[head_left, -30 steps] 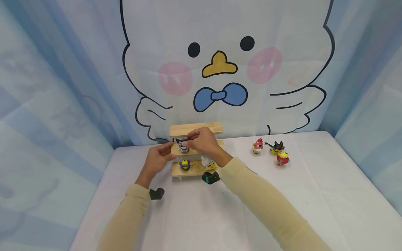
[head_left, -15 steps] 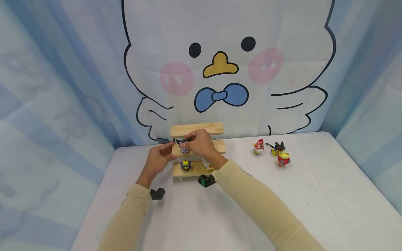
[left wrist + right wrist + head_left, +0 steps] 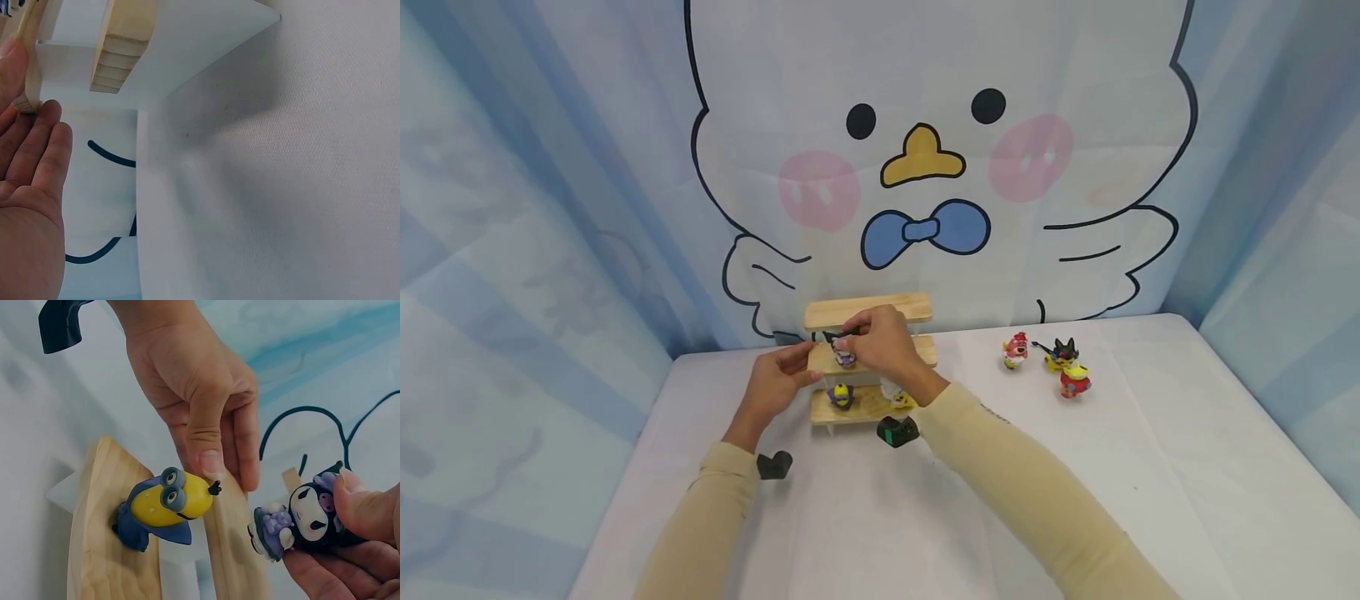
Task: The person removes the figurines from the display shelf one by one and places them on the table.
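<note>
A three-tier wooden shelf (image 3: 868, 311) stands at the back of the table. My left hand (image 3: 771, 385) grips the left end of its middle board (image 3: 234, 544), thumb on the front edge and fingers behind. My right hand (image 3: 886, 343) pinches a small black, white and purple figurine (image 3: 309, 515) by its hooded head, over the left part of that board. The figurine is upright in the head view, its base close over the wood. On the bottom board, a yellow minion figurine (image 3: 172, 497) in a dark blue cape stands below it. A white-and-yellow figurine (image 3: 897, 393) is partly hidden by my right wrist.
Right of the shelf, a pink-and-red figurine (image 3: 1016, 351), a black-and-yellow figurine (image 3: 1062, 353) and a red-and-yellow figurine (image 3: 1075, 381) stand on the white table (image 3: 1120, 467). A printed curtain (image 3: 925, 75) hangs right behind the shelf.
The black, white and purple figurine has shifted slightly right along the middle board with my right hand. My left hand stays on the board's end.
</note>
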A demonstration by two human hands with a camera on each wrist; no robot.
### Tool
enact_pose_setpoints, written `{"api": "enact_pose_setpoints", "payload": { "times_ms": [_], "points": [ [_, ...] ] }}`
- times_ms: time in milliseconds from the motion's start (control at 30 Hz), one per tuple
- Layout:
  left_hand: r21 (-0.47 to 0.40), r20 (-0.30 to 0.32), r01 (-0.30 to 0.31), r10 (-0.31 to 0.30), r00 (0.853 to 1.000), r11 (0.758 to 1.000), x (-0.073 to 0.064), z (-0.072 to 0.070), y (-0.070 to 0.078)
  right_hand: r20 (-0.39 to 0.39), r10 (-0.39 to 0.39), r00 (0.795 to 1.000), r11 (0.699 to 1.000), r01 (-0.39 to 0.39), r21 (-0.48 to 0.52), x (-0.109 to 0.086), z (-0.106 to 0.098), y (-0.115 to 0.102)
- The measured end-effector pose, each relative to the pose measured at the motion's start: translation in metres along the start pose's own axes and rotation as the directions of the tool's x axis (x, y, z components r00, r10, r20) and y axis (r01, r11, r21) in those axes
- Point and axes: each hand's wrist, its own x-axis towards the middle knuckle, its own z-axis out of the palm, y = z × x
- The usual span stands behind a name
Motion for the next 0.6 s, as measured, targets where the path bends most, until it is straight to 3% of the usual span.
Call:
{"api": "enact_pose_setpoints", "payload": {
  "times_ms": [267,600],
  "points": [
    [-0.001,-0.001,-0.013,0.013,1.0,1.0,-0.002,0.0,0.003,-0.013,-0.003,1.0,1.0,0.003,0.014,-0.004,-0.014,-0.002],
    [0.008,-0.018,0.013,-0.012,1.0,1.0,-0.002,0.001,0.002,-0.008,0.038,0.999,0.997,-0.038,0.071,-0.007,-0.027,0.003]
  ]
}}
